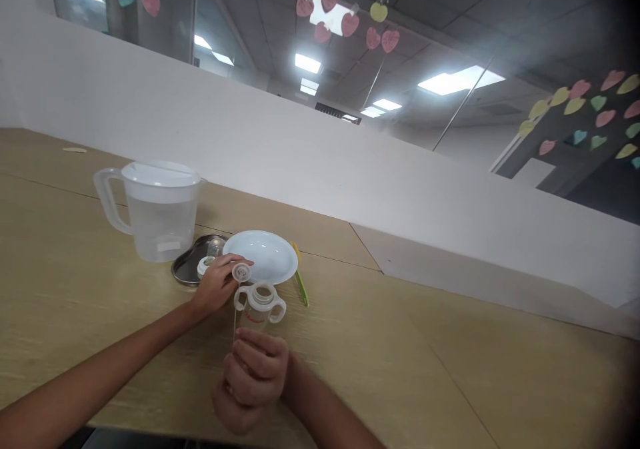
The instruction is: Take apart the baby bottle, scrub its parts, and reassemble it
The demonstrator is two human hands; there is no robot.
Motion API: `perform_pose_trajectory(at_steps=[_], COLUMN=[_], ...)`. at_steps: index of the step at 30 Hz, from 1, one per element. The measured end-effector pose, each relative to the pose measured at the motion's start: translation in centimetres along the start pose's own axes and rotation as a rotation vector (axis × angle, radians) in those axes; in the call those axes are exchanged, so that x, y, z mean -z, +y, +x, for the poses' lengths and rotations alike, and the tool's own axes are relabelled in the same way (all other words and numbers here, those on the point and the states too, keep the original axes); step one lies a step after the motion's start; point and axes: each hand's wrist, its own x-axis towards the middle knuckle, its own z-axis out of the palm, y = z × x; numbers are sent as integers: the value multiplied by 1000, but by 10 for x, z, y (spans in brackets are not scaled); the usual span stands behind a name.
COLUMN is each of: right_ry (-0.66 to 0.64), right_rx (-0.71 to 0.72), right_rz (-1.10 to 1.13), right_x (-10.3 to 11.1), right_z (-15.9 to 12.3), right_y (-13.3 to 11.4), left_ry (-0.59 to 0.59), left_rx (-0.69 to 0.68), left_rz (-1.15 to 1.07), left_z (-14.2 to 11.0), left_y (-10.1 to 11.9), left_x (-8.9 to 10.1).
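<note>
Ok, L hand (pixel 217 289) pinches a small round disc (pixel 241 273) btw the fingertips, w/ a thin straw (pixel 235 317) hanging from it. R hand (pixel 254 376) is curled firmly round the lower part of the bottle (pixel 256 318), just in front of the bowl (pixel 265 256). Bottle = see-thru, red print, white collar w/ 2 loop handles, uncapped. Bowl's smooth, white; tray (pixel 185 270) shiny metal, curved; jug (pixel 163 219) cloudy plastic; table (pixel 400 356) wood-look.

Forward passage is being blocked by the white bowl (pixel 265 254), the metal tray (pixel 186 267) and the pitcher (pixel 163 222). Free room is being left on the tabletop (pixel 400 349), right of the green handle (pixel 302 288).
</note>
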Motion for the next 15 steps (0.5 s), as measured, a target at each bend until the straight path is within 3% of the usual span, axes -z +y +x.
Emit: perform_pose_trajectory(at_steps=[4,15], right_ry=[-48,-118], right_rx=[4,13], right_rz=[20,24], right_x=[1,3], right_z=[-3,-12], right_y=[3,3], left_ry=[-31,-44], left_rx=[-69,-97], left_rz=[59,100], left_z=[-3,-5], left_y=[-6,-9], left_x=[-3,-7])
